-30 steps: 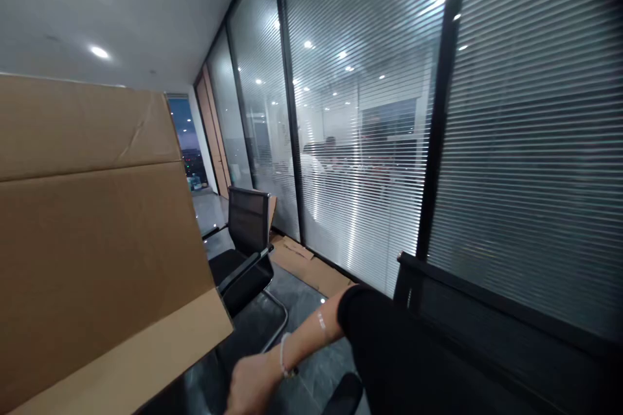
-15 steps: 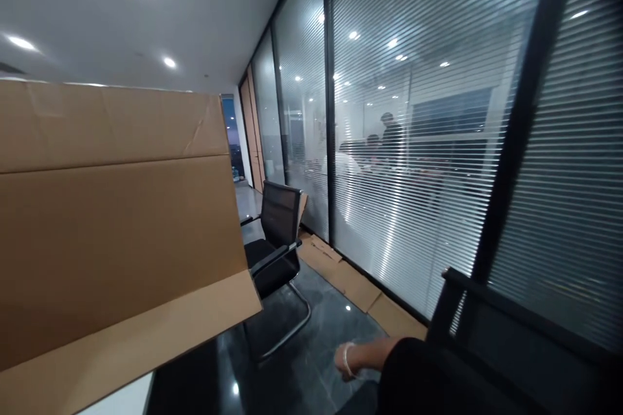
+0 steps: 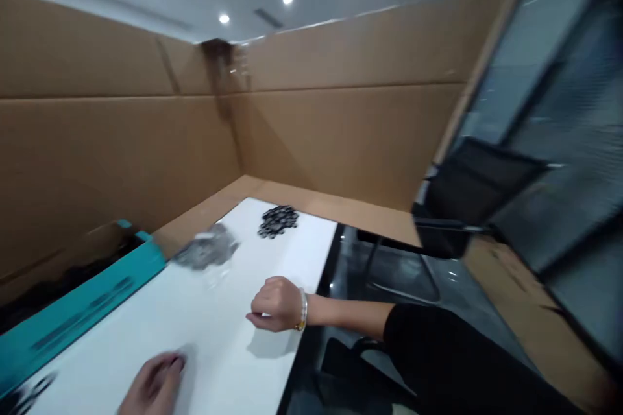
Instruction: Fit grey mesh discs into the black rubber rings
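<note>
Blk rings (image 3: 278, 221) blurry, L hand (image 3: 154, 386) cropped

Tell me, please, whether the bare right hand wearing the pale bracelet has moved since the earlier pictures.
Yes, the right hand has moved leftward, from beside the flat white tabletop to over it.

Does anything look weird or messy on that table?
A little: a few black ring-like pieces lie beside the teal box on the white table, well apart from the heap of black rings at the far end. They look like strays, though they're blurry. Nothing looks plainly broken.
</note>
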### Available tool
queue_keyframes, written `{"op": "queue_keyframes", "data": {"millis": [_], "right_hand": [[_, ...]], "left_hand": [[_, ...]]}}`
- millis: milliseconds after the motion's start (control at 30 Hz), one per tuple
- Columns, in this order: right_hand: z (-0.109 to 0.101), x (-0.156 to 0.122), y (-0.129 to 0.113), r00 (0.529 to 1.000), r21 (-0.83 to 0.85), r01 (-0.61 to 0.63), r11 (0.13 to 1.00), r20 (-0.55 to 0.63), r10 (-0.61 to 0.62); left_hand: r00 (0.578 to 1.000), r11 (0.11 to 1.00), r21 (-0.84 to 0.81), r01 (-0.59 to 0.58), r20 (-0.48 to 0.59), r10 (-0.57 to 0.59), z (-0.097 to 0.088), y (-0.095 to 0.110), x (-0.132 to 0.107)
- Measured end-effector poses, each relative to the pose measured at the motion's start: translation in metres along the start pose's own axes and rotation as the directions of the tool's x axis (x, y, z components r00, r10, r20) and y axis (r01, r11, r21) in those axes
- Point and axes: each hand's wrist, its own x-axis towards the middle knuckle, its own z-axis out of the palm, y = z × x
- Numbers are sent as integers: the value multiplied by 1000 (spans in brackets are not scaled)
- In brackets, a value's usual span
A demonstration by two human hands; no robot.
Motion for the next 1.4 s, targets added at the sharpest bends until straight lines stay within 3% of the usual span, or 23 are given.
{"op": "queue_keyframes", "data": {"millis": [67,133,200,300,433,533,633,733,833,967,1067,1133,1200,1300,1400], "right_hand": [[23,13,-19,995,90,100,991,-10,-100],[40,18,-32,986,151,158,976,20,-163],[52,22,-36,983,184,122,975,113,-144],[60,33,-20,972,200,-16,980,231,-32],[64,52,17,954,214,-164,963,284,99],[61,55,27,927,268,-247,931,346,146],[56,49,11,911,399,-237,886,409,59],[54,46,-13,895,600,-242,762,442,-63],[54,45,-25,886,670,-290,683,458,-73],[54,42,-30,891,661,-312,682,452,-30],[54,42,-26,911,586,-240,774,412,-29],[52,43,-7,909,465,-277,841,411,71],[47,42,30,884,323,-379,867,405,235],[31,33,107,802,60,-540,840,341,491],[17,21,179,739,-129,-592,795,306,600]], "left_hand": [[997,995,-54,79,2,-79,-8,-15,-6],[999,995,-83,49,5,-49,-6,-23,-8],[1000,996,-83,25,0,-25,-1,-25,-7],[1000,999,-53,-5,-19,4,2,-25,-10],[999,999,-10,-48,-15,48,-2,-24,-14],[999,997,-63,-40,-36,37,-1,-22,-15],[995,967,-241,88,-21,-96,5,-19,-17],[965,873,-424,241,11,-261,13,-17,-18],[949,840,-475,264,-29,-315,17,-14,-20],[956,845,-458,275,39,-290,23,-9,-23],[967,866,-434,247,55,-248,25,-6,-25],[975,897,-389,211,19,-221,19,-5,-25],[977,935,-299,190,-37,-210,3,-3,-24],[961,971,-140,195,-170,-217,-40,-3,-19],[923,973,-50,223,-310,-228,-91,-8,-18]]}}
